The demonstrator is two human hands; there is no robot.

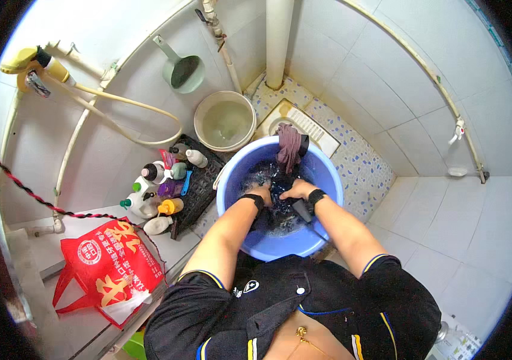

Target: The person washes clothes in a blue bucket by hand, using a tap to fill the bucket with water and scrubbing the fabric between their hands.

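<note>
A blue plastic basin stands before me with foamy, dark water and dark wet cloth in it. Inside it, my left hand grips the cloth at the waterline, its fingertips hidden. Close by on the right, my right hand is closed on the same cloth, its thumb pointing left. Both wrists wear black bands. A mauve cloth hangs over the basin's far rim beside a black piece. Below my right hand lies a dark grey tapered piece, with what looks like a cord running to the near rim.
Behind the basin are a water-filled bucket and a squat toilet. Several bottles crowd a black mat at left. A red bag lies on a ledge. A dipper and shower hose hang on the wall.
</note>
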